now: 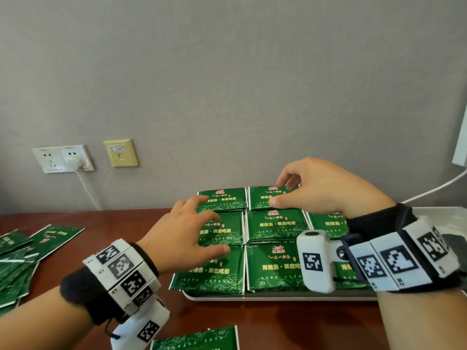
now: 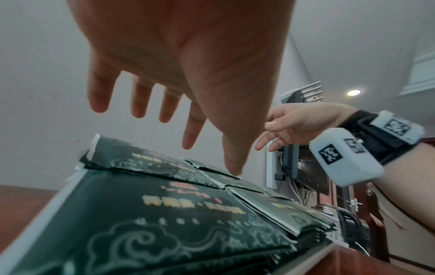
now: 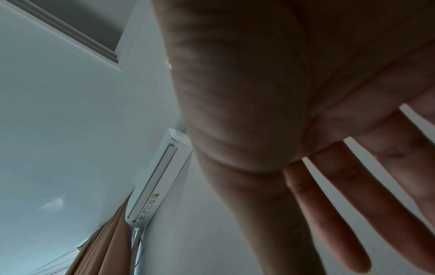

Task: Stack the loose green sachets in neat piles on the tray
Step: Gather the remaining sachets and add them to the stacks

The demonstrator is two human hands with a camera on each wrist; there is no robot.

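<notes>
Your left hand (image 1: 184, 232) | palm down, fingers spread, over piles (image 1: 274, 227) at tray (image 1: 278, 296) left edge | your right hand (image 1: 321, 188) | relaxed, empty, over far piles

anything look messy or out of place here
The piles on the tray sit in tidy rows. What stands out is the loose sachets scattered and overlapping at the table's left edge, plus one sachet lying alone at the near edge. Both hands, left and right, are open above the piles.
</notes>
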